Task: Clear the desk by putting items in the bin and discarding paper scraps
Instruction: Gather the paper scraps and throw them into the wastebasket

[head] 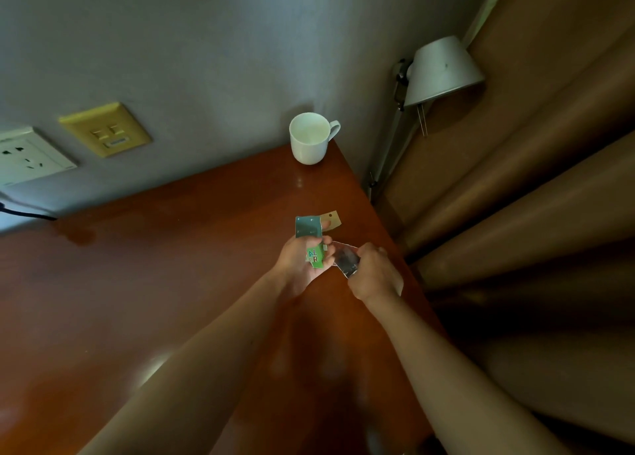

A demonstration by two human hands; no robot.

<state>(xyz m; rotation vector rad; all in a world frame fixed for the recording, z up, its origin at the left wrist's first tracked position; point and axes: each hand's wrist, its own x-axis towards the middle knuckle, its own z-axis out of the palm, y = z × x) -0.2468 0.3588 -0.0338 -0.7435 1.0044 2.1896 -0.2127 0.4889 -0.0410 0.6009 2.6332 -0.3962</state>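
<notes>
As left hand, right hand hold scraps, desk edge near.

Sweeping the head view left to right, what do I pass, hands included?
In order: white wall socket → yellow switch plate → left hand gripping a green card → right hand pinching a shiny wrapper → lamp shade → brown curtain. The white mug sits straight above the left hand, so I left it out.
</notes>
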